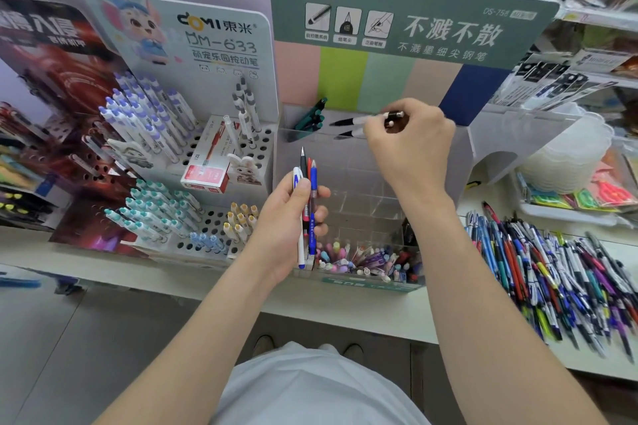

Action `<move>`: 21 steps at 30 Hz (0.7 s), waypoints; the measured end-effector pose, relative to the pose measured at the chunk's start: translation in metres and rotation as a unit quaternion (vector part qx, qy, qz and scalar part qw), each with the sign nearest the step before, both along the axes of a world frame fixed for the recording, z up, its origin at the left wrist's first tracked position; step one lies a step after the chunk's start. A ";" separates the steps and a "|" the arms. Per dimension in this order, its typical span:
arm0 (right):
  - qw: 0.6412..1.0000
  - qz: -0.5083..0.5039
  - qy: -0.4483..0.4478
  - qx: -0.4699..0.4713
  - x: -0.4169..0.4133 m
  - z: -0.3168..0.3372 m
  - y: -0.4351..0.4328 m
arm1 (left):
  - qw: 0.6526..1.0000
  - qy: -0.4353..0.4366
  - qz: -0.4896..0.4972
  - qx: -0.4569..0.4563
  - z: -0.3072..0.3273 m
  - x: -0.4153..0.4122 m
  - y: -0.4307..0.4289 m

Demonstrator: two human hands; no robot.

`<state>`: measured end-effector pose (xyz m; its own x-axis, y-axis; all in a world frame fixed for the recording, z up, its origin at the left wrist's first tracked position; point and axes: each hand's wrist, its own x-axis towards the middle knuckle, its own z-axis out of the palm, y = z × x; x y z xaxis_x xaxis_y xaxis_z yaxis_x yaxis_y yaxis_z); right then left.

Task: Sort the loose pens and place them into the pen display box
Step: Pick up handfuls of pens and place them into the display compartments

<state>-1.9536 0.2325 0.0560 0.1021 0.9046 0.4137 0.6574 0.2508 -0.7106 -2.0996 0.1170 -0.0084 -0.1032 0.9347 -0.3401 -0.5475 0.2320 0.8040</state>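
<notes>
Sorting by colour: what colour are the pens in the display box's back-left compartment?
The pens are dark teal, best seen in the head view.

Desk (345, 307): white, long.
On it, left to right:
- red display (69, 86), upright
- holed pen stand (214, 217), white, partly filled, just beside it
- pen display box (462, 162), clear tiers, green header, just beside the stand
- loose pens (559, 279), heaped at right
- tray (566, 216) of coloured packets, behind the heap
</notes>
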 end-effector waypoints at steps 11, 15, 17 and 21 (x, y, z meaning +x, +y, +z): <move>0.988 0.083 0.089 -0.098 -0.008 -0.024 -0.045 | 0.998 -0.049 -0.036 0.027 0.004 -0.001 -0.008; 0.927 0.187 0.163 -0.280 -0.015 -0.045 -0.079 | 0.994 -0.020 -0.104 0.024 0.003 0.001 -0.013; 0.912 0.175 0.210 -0.307 -0.013 -0.046 -0.082 | 0.991 -0.006 -0.132 0.013 0.003 0.002 -0.015; 0.907 0.119 0.280 -0.292 -0.009 -0.043 -0.076 | 0.980 0.066 -0.185 0.006 -0.003 0.003 -0.017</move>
<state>-1.9625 0.1567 0.0133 -0.0782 0.9766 -0.2004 0.1302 -0.1893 -0.9732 -2.0969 0.1003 -0.0110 0.2016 0.9203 -0.3352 -0.3182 0.3852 0.8662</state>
